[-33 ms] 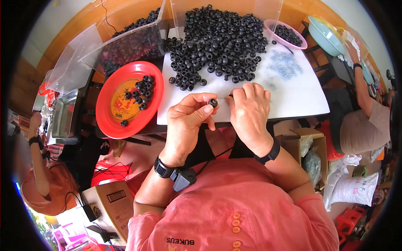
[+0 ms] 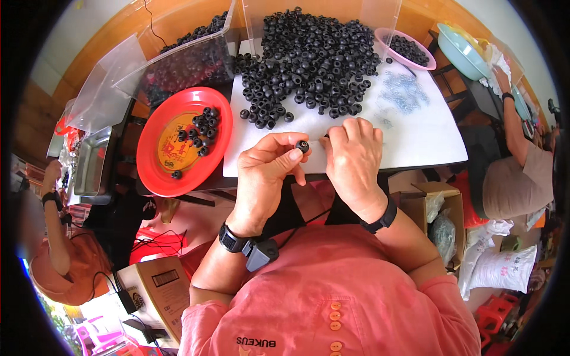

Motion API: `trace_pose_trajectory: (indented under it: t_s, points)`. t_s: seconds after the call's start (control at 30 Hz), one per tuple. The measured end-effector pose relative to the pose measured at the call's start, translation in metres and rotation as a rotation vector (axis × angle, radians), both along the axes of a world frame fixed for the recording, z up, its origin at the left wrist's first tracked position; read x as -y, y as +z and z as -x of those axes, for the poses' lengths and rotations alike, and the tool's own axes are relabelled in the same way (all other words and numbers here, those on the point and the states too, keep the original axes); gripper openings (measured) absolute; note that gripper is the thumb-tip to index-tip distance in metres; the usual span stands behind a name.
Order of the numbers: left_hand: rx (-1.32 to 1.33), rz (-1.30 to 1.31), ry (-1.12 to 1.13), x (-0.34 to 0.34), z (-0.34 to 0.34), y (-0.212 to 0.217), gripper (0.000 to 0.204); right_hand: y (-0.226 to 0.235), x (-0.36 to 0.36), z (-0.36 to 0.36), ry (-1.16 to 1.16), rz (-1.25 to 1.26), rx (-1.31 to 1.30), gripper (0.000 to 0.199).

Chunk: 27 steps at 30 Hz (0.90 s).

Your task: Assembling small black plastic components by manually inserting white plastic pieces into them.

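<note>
plainly, the left hand [image 2: 262, 173] pinches a black bead [image 2: 303, 146], while the right hand [image 2: 354, 159] curls inward, its hold impossible to tell.

Coral-pink shirt [image 2: 285, 285], orange buttons [image 2: 335, 315], 2 black wristbands [image 2: 383, 221].

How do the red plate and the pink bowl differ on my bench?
Contents: the red plate has a few black beads with much of its surface showing, while the pink bowl is heaped with them.
Look: the red plate has an orange printed centre; the pink bowl shows plain pink.
Size: the red plate looks larger in view than the pink bowl.
Shared: both hold dark, holed beads.
</note>
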<state>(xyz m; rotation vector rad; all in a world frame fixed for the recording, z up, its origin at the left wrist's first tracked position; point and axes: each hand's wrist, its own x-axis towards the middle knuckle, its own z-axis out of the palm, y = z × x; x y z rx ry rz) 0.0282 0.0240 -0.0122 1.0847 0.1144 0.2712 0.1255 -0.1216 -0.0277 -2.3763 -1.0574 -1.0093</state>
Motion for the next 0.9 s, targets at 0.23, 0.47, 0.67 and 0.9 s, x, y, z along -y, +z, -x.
trace_pose_trajectory:
  t_s: [0.23, 0.47, 0.67, 0.9]
  points:
    - [-0.006, 0.001, -0.002, -0.001, 0.001, 0.001, 0.021, 0.009, 0.003, -0.009, 0.095, 0.021, -0.069, 0.008]
    - [-0.029, 0.034, 0.018, 0.000, 0.000, 0.004, 0.021, 0.005, 0.002, -0.004, 0.059, 0.053, -0.039, 0.011]
    - [-0.020, 0.072, 0.007, -0.002, 0.000, 0.003, 0.020, 0.012, 0.008, -0.011, 0.227, -0.099, -0.195, 0.011]
    - [-0.043, -0.003, 0.018, 0.001, -0.001, 0.004, 0.017, 0.038, 0.001, -0.007, 0.648, -0.513, -0.668, 0.009]
